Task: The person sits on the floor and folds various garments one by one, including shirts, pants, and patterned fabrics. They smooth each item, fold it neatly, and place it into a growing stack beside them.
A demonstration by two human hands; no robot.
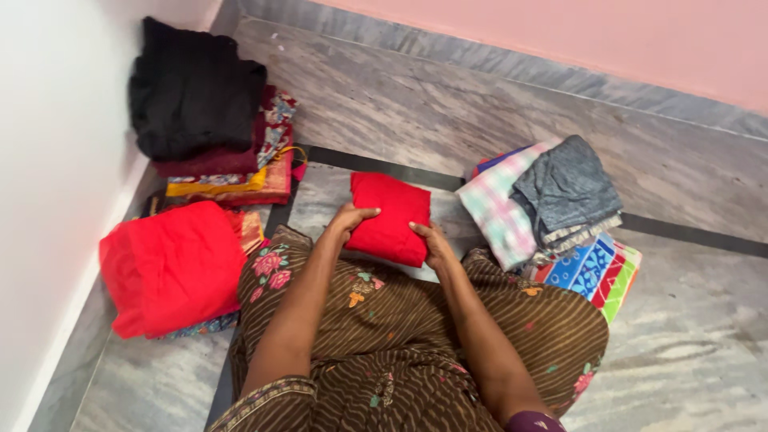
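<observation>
At the bottom centre of the frame, a person is sitting on the marble floor (704,352) in a brown striped dress (400,320), both arms reaching forward. Just beyond the knees, the left hand (350,218) and the right hand (432,242) are pressing on opposite edges of a folded red cloth (390,216), fingers curled over its sides, gripping lightly. The cloth looks soft, light and limp, best taken by both side edges. Its long axis is running from lower right toward upper left, away from the person. At left a red folded pile (172,268) is lying; at right, a checked and grey stack (544,200); farther, upper left, a black-topped pile (196,92).
</observation>
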